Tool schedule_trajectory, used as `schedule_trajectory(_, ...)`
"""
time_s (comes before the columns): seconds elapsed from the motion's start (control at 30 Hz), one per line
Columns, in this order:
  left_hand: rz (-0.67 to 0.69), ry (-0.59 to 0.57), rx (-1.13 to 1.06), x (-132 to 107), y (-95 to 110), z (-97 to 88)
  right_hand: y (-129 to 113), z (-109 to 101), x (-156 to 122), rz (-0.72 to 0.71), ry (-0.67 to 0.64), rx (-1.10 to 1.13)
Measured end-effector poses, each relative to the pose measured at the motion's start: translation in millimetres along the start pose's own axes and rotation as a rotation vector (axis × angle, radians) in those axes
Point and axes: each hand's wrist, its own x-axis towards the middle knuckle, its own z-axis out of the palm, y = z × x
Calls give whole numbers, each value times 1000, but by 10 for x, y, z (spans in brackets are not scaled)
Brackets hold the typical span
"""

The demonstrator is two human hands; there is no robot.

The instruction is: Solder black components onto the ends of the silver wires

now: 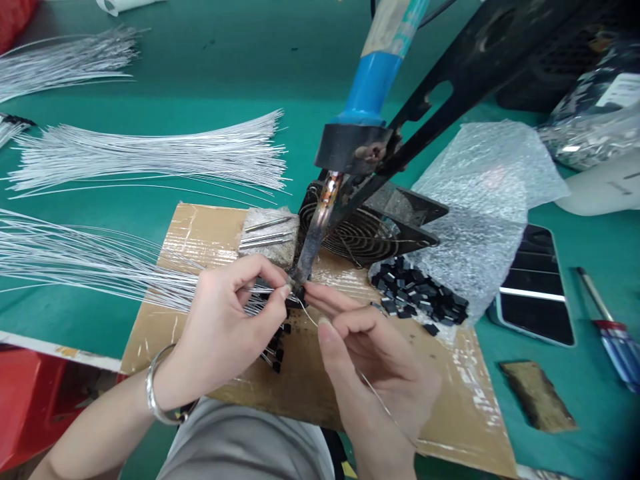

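Observation:
My left hand (225,327) is closed in a pinch right beside the tip of a soldering iron (313,243). What it pinches looks like the end of a thin white wire, mostly hidden by the fingertips. Between thumb and fingers, my right hand (375,373) grips a strand of solder wire (373,389) that curves up toward the same tip. The iron is clamped in a black stand (425,127) and points down. Under my left hand runs a bundle of white wires (115,270); black connectors (277,360) show at its near ends.
A cardboard sheet (450,413) lies on the green table. Behind the iron are a fan (363,233) and a sponge block (273,250) with metal pins. To the right: loose black connectors (420,293), bubble wrap (480,187), a phone (535,287), a screwdriver (613,340). More wires (150,157) lie left.

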Motion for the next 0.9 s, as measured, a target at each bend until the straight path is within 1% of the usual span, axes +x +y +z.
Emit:
schedule_trajectory(0.2,-7,3,-6,-3,-15,0,28,-9,10,4,6,-27)
schedule_trajectory(0.37,-18,2,2,-18,-6,-3,25,-13,14,-25,2,-70)
schedule_trajectory(0.63,-6,-1,-8,-24,4,-8,1,5,6,2,11,-31)
schedule_trajectory(0.9,-1,3,19,-14,-5,-3,71,-64,34,-63,-63,-20)
